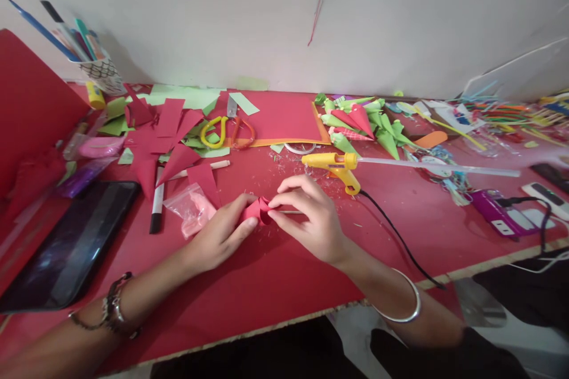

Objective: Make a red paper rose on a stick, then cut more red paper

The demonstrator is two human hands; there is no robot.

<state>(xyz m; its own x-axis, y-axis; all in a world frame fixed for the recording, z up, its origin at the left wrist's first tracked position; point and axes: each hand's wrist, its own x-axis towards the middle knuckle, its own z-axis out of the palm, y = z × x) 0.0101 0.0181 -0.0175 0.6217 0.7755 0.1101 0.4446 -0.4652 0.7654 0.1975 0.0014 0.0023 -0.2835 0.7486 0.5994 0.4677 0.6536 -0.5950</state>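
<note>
Between my two hands is a piece of red paper (253, 209), curled over at its right end. My left hand (224, 231) grips it from the left, with the thumb in front and the fingers behind. From the right, my right hand (309, 216) pinches the curled edge with thumb and fingertips. A thin pale stick (288, 211) runs under the right fingers toward the paper; its far end is hidden by the hand. Just beyond lies a yellow glue gun (331, 161) with a long clear glue stick (438, 167) in its back.
Left of my hands are a black tablet (73, 243), a marker (157, 204), a bag of pink clay (195, 213) and red paper scraps (169, 121). Scissors (226, 133) lie behind. Green and red paper cones (355, 121) are heaped back right, beyond the gun's black cord (400, 237).
</note>
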